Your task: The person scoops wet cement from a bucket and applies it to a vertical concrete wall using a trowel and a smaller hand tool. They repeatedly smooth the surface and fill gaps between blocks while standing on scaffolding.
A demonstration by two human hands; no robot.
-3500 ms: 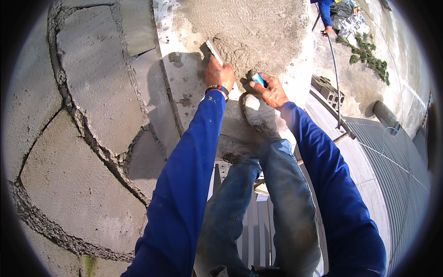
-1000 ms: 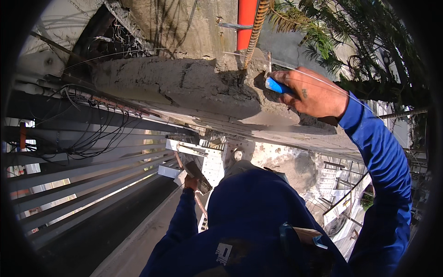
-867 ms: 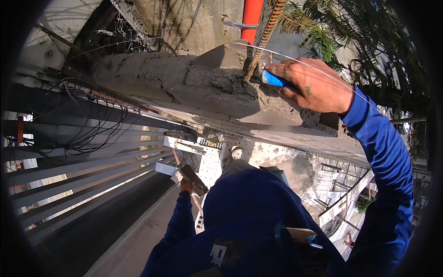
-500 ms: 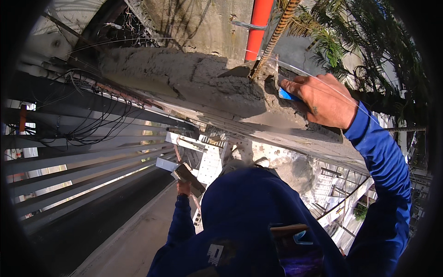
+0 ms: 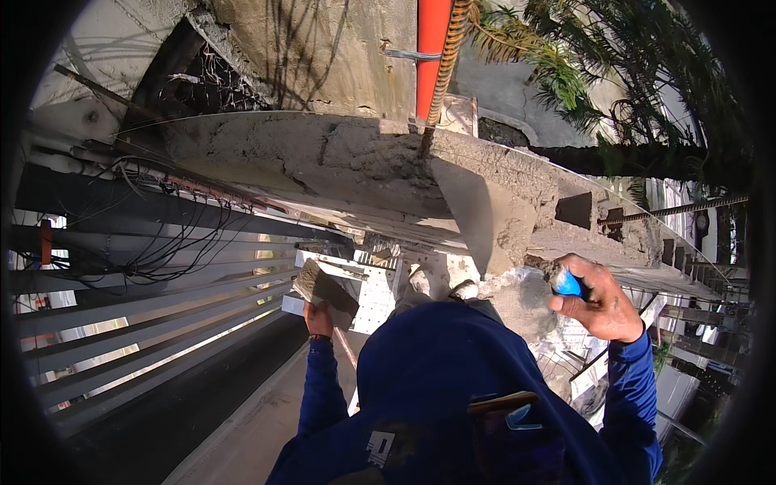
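Right hand (image 5: 602, 299): thumb and fingers curled about the handle of a blue-handled tool (image 5: 567, 282), held right of centre, just below the wall's near edge; whether the blade touches the wall cannot be made out.
Left hand (image 5: 318, 318): fingers clasping the lower part of a flat board (image 5: 327, 287), tilted, with grey mortar (image 5: 307, 277) along one edge; held left of the torso, well apart from the right hand.
Wall (image 5: 299, 145): rough and grey, crossing the view beyond both hands; a dark square hollow (image 5: 574, 209) opens in its right-hand part.
Ribbed steel bar (image 5: 444, 73): rising from the wall beside an orange pipe (image 5: 430, 48).
Left margin: grey slats (image 5: 162, 303) beneath tangled black cables (image 5: 170, 246).
Upper right: green fronds (image 5: 558, 73) behind the wall.
Clothing: blue long-sleeved top (image 5: 453, 364).
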